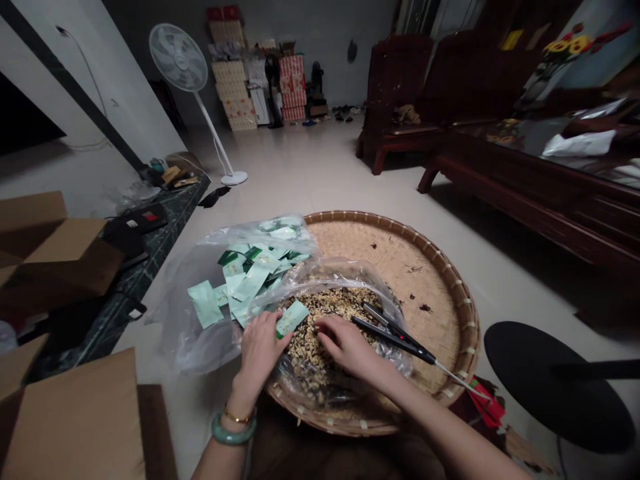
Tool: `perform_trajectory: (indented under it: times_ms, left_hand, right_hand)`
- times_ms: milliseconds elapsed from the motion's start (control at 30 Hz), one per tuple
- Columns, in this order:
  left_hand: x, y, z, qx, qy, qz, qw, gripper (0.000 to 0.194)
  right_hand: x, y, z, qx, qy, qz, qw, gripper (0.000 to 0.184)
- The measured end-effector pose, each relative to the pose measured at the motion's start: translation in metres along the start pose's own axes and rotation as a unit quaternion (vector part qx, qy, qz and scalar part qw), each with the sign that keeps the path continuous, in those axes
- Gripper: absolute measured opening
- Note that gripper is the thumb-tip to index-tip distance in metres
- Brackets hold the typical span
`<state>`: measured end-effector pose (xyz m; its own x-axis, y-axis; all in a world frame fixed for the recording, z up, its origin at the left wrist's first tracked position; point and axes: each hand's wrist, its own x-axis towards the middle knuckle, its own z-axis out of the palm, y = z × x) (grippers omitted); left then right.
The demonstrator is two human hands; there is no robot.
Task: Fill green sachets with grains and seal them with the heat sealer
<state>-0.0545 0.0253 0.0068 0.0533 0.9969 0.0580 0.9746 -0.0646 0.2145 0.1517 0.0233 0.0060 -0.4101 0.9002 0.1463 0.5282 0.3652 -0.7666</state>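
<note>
My left hand (261,348) pinches a small pale green sachet (293,317) between thumb and fingers, above an opened clear plastic bag (390,293) of mixed dry pieces. The mix (330,300) is pale tan and dark. My right hand (345,343) is low over it, fingers curled together; whatever they hold is hidden. Beside that hand, a black hair straightener (397,339) with a white cord lies on the bag, its plates slightly apart. To the left, another clear bag (195,347) is spread open with many similar green sachets (253,280).
A round woven bamboo tray (435,280) supports the bag of mix, with dark scraps scattered on it. Cardboard boxes (75,413) stand at left. A black round base (545,393) is on the floor at right. Farther off are a white fan (180,60) and wooden furniture (525,167).
</note>
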Motion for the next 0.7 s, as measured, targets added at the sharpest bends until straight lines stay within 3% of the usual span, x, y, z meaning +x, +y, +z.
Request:
perform_trajectory:
  times_ms: [267, 467, 567, 700]
  left_hand:
    - [0.004, -0.008, 0.004, -0.068, 0.015, 0.019, 0.997, 0.006]
    - [0.001, -0.008, 0.004, -0.127, 0.069, 0.059, 0.988, 0.009]
    - [-0.003, -0.007, 0.002, -0.230, 0.094, 0.048, 0.967, 0.013]
    - [-0.008, 0.001, 0.003, -0.399, 0.136, -0.061, 0.905, 0.022]
  right_hand:
    - [0.027, 0.007, 0.008, 0.001, 0.023, 0.010, 1.000, 0.021]
    - [0.047, 0.003, 0.018, -0.005, -0.006, 0.033, 0.999, 0.024]
    - [0.050, 0.001, 0.020, 0.007, 0.016, 0.017, 1.000, 0.035]
    - [0.044, -0.003, 0.017, 0.014, 0.092, -0.047, 0.995, 0.032]
